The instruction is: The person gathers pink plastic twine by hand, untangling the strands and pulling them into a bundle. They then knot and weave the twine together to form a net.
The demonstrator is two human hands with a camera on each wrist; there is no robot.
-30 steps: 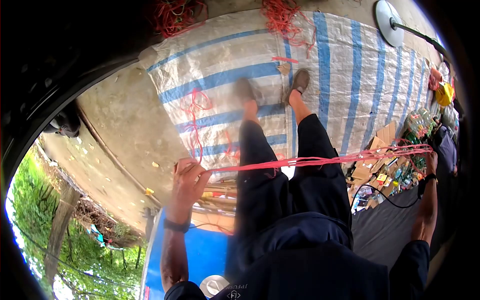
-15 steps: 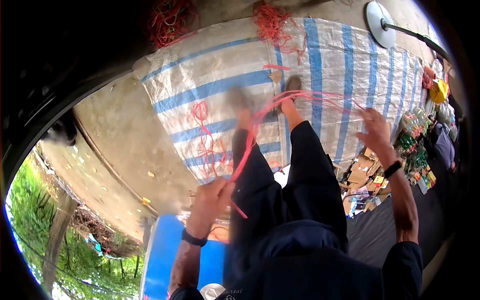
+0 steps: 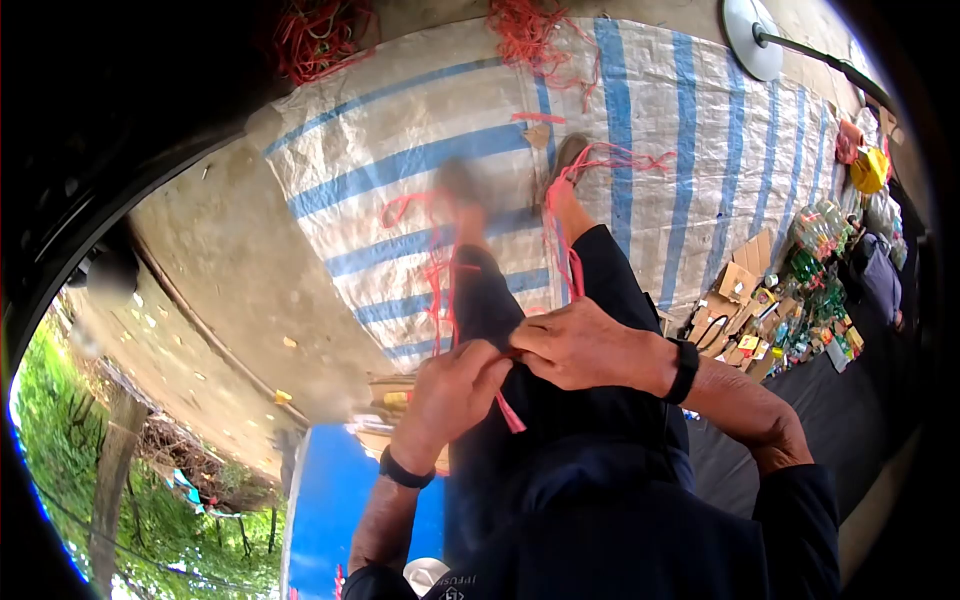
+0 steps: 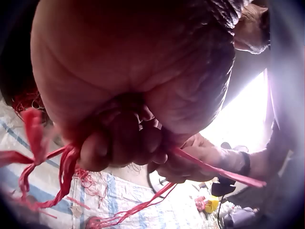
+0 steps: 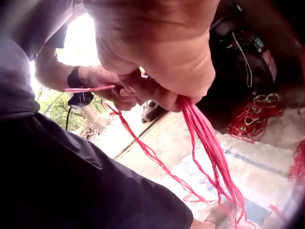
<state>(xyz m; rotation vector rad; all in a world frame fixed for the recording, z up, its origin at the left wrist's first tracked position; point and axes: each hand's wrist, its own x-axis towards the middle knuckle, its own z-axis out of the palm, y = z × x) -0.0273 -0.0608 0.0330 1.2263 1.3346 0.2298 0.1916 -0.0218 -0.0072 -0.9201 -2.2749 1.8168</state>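
Both hands meet over the lap in the head view, curled round red plastic twine. My left hand (image 3: 450,395) pinches strands of the twine (image 3: 437,300), which dangle toward the sheet. Touching it from the other side, my right hand (image 3: 590,345) grips a bundle that falls past the right knee. A short frayed end (image 3: 511,413) sticks out below the fingers. From the right wrist, the gathered twine strands (image 5: 207,138) hang in a thick bunch under the palm. Seen from the left wrist, fingers (image 4: 128,143) curl tightly and hide where the strands cross.
A blue-and-white striped sheet (image 3: 655,150) covers the ground under the feet. Tangled red twine heaps (image 3: 322,42) lie at its far edge. To the right are cardboard pieces (image 3: 740,282) and plastic bottles (image 3: 822,232). A round stand base (image 3: 752,42) stands at upper right.
The twine was stretched wide between both hands; then the right hand let its end go and swung inward. Now it has joined the left hand over the lap, gripping the strands there.
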